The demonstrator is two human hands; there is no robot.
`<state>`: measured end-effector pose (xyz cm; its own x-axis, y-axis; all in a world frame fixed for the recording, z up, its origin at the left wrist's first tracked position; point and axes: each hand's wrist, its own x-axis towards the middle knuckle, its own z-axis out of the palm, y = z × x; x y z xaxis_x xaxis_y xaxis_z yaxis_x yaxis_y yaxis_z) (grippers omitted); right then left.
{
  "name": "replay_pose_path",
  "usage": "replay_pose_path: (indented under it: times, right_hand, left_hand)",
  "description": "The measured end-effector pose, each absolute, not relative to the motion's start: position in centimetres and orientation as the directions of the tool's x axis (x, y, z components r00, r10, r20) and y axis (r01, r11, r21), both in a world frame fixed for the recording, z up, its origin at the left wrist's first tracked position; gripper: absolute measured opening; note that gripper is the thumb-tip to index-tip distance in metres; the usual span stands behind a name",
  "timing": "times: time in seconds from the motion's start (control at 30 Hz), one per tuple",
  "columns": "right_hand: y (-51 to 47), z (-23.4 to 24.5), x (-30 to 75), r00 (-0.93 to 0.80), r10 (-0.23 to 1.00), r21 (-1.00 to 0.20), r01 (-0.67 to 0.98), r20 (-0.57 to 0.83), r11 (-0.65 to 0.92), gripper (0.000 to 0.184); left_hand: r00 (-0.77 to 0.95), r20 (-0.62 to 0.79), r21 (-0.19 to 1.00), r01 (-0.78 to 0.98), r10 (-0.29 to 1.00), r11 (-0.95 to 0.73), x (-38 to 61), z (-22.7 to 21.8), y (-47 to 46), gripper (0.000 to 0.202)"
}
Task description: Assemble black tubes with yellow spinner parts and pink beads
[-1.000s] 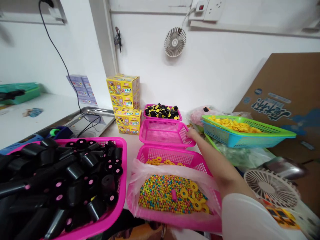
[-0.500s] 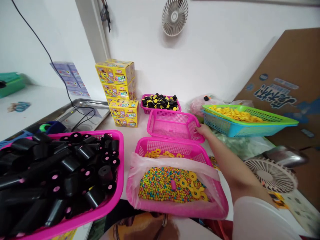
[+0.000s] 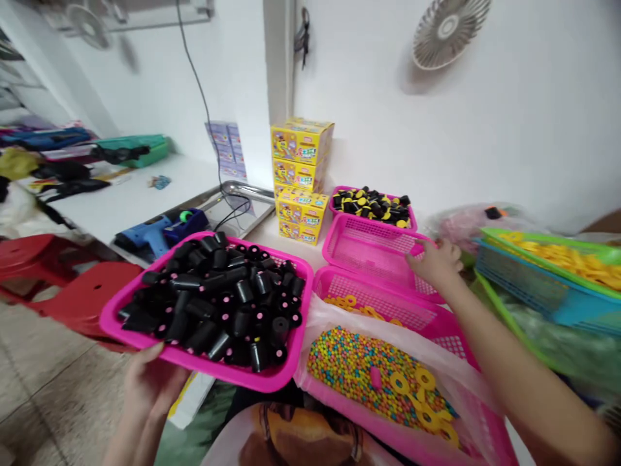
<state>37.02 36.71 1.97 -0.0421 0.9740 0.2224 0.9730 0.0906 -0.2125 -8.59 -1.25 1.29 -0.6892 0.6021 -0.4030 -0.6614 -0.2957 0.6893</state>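
My left hand [image 3: 158,382] grips the lower left rim of a pink basket [image 3: 218,372], its thumb on the edge and the other fingers hidden underneath. Heaped in that basket are black plastic cylinders [image 3: 198,310], many with pink dots on their ends. My right hand [image 3: 436,262] hovers at the right rim of a bare pink basket [image 3: 371,249], with fingers apart and nothing visible in them. Nearer me, another pink basket [image 3: 334,404] holds a clear plastic bag of small coloured beads [image 3: 354,369] with yellow ring pieces [image 3: 424,414] on top.
Behind stands a pink basket of black-and-yellow pieces [image 3: 373,206], beside stacked yellow boxes [image 3: 298,175]. On the right are green and blue baskets [image 3: 528,265] with yellow pieces. A blue glue gun [image 3: 145,236] lies left; red stools [image 3: 92,291] stand below.
The view has swung left. My left hand has come into view on the rim of the basket of black cylinders. My right hand has loosened from the bare basket's rim.
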Motion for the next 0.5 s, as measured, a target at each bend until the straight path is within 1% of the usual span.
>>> replay_pose_path:
  times: [0.07,0.13,0.17,0.2,0.27,0.37,0.5]
  right_hand:
    - [34.9,1.8,35.6,-0.229,0.953,-0.187,0.945,0.198,0.267,0.048]
    - [32.8,1.0,34.4,-0.437,0.89,-0.171,0.874,0.133,0.455,0.038]
    - [31.8,0.4,34.0,-0.516,0.851,-0.164,0.835,0.1,0.525,0.037]
    - [30.9,-0.1,33.7,-0.57,0.819,-0.155,0.804,0.075,0.574,0.039]
    - [29.6,-1.2,33.5,-0.617,0.785,-0.127,0.775,0.056,0.619,0.05]
    - [29.2,-2.1,33.7,-0.62,0.782,-0.085,0.777,0.069,0.623,0.059]
    - [30.1,-2.3,34.0,-0.631,0.771,-0.07,0.768,0.086,0.636,0.07]
  left_hand:
    - [-0.676,-0.44,0.662,-0.689,0.591,-0.295,-8.5,0.9,-0.9,0.05]
    - [-0.672,-0.444,0.641,-0.701,0.593,-0.314,-8.3,0.7,-0.6,0.044]
    - [-0.673,-0.438,0.638,-0.7,0.596,-0.322,-8.2,0.7,-0.6,0.042]
    - [-0.674,-0.429,0.638,-0.697,0.601,-0.327,-8.2,0.7,-0.6,0.04]
    - [-0.668,-0.415,0.643,-0.696,0.618,-0.321,-8.4,0.6,-0.7,0.035]
    - [-0.655,-0.414,0.657,-0.696,0.632,-0.29,-9.3,0.9,-1.2,0.029]
    - [-0.613,-0.501,0.64,-0.737,0.611,-0.215,-11.6,1.9,-1.5,0.028]
